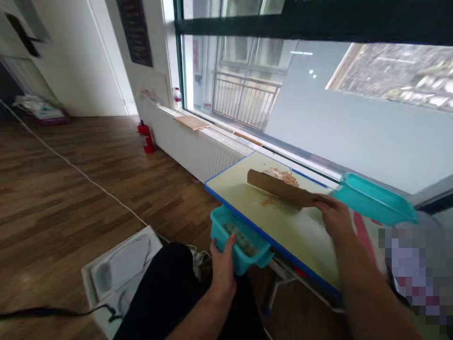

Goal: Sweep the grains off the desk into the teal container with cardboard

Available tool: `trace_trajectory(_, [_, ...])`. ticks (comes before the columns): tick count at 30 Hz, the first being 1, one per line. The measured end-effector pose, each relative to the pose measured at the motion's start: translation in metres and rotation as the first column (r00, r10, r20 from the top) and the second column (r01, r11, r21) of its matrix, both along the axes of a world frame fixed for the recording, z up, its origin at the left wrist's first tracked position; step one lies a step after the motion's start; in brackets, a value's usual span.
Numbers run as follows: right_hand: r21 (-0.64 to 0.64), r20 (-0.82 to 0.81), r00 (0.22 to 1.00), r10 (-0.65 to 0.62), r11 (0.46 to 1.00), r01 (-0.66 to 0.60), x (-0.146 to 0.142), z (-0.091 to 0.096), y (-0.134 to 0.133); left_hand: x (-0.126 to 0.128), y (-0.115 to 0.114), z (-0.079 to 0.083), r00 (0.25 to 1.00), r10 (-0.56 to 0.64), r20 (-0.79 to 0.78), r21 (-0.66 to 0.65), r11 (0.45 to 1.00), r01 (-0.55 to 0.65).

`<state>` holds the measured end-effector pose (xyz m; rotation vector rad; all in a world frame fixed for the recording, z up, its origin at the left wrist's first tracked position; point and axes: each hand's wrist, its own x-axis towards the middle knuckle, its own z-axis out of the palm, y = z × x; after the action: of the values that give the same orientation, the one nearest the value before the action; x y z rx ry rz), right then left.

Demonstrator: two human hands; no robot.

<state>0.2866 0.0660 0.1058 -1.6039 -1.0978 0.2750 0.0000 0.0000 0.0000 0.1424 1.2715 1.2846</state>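
Observation:
My left hand grips the near wall of a teal plastic bin, held just below the blue edge of the table; some grain lies inside the bin. My right hand holds one end of a brown cardboard strip that lies on edge across the pale table top. Small brown grains are scattered behind the strip, and a smaller heap lies in front of it. A second teal tray stands on the table just beyond my right hand.
A white radiator runs under the window, with a red fire extinguisher at its left end. A white board lies on the wooden floor by my knee, and cables cross the floor. A blurred patch covers the lower right.

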Motion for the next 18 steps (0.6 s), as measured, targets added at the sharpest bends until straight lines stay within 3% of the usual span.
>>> trace_trajectory(11, [-0.001,0.008,0.998,0.069,0.998,-0.069,0.002,-0.007,-0.001,-0.001,0.0,0.0,1.0,-0.014,-0.017,0.002,1.0,0.014])
trace_trajectory(18, [-0.001,-0.003,1.0,0.017,1.0,-0.017,-0.005,0.007,-0.006,-0.005,0.002,-0.003,0.999,-0.021,-0.036,-0.014,1.0,0.021])
